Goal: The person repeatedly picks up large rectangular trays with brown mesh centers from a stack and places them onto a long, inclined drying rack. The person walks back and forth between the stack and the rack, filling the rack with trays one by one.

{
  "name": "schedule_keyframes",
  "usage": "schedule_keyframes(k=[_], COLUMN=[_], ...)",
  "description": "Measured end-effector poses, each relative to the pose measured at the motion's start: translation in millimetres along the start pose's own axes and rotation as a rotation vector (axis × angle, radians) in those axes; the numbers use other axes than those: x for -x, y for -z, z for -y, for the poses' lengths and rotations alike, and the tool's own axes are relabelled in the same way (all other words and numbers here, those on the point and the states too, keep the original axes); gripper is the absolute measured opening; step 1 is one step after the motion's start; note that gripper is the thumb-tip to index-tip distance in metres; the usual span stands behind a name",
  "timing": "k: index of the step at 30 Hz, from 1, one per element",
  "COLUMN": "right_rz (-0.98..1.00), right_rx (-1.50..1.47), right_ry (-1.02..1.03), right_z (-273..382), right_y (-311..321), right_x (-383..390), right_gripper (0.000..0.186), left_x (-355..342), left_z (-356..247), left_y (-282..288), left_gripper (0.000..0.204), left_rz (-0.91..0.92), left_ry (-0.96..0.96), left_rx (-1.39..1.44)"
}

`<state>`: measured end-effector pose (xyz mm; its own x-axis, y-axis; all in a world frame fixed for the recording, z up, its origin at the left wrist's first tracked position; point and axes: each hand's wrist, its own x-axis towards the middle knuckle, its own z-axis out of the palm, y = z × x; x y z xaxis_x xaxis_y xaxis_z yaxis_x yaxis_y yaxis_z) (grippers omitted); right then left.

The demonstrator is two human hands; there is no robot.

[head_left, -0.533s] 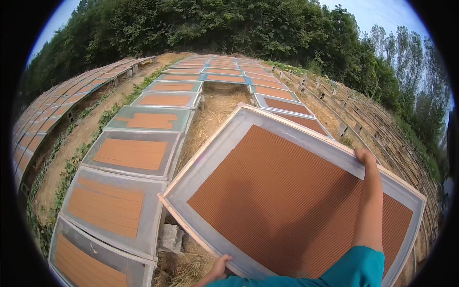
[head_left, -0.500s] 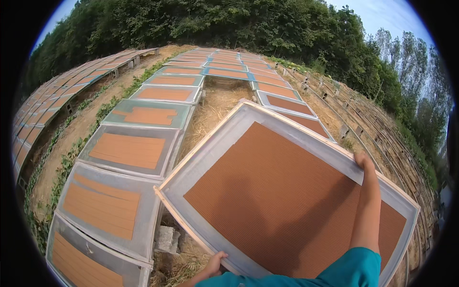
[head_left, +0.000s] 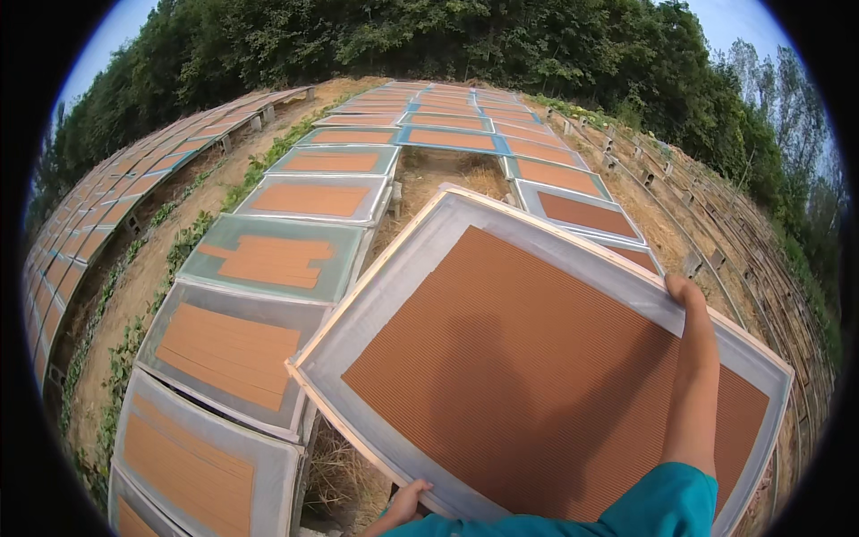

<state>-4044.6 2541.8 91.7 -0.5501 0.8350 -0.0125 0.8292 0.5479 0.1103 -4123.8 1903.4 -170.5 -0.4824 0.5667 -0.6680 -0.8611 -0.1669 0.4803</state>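
Observation:
A large wooden-framed mesh drying screen (head_left: 394, 291) is held tilted in front of me, one corner pointing up and away. On it lies a reddish-brown, finely ribbed layer (head_left: 537, 358), with my shadow across it. My right hand (head_left: 687, 294) grips the far right edge of the frame, fingers wrapped over the rim. At the near left edge, my left hand (head_left: 409, 501) is closed round the frame with the thumb on top. My right forearm crosses above the layer and hides part of it.
Left of me runs a row of similar screens (head_left: 309, 259) bearing lighter brown sheets. Beyond is a gap with straw-covered ground (head_left: 429, 183), then more screens (head_left: 586, 215). Another row (head_left: 107, 192) stands far left. Bare rails (head_left: 698, 224) on blocks run along the right; trees (head_left: 429, 40) close off the back.
The rows on the ground have shifted toward me and rightward in view as I move forward. The screen stays in both hands at nearly the same tilt.

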Motion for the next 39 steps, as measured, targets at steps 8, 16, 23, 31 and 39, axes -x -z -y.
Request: schedule_keyframes(k=[8,16,23,31,39], right_rz=[0.111,-0.065,-0.036,-0.034,0.051], right_rx=[-0.060,-0.051,0.010,-0.067,0.082], right_ry=[-0.183,0.063,-0.034,0.044,0.108], right_z=[155,282,288,380,505], right_y=[57,79,61,117,121], right_x=[-209,-496,-715,-950,-1207], right_gripper=[0.051,0.042,0.044,0.046,0.046], left_x=[-208,-335,-528,-706,-894], left_z=[-159,-338,-461,-582,-736], left_y=[-98,-167,-270,-380,-459], left_gripper=[0.046,0.052,0.049,0.049,0.050], left_rz=[0.084,-0.044,0.025,0.032,0.025], left_ry=[0.232,0.005,0.172,0.083,0.165], left_rx=[0.140,0.182,0.131,0.132,0.210])
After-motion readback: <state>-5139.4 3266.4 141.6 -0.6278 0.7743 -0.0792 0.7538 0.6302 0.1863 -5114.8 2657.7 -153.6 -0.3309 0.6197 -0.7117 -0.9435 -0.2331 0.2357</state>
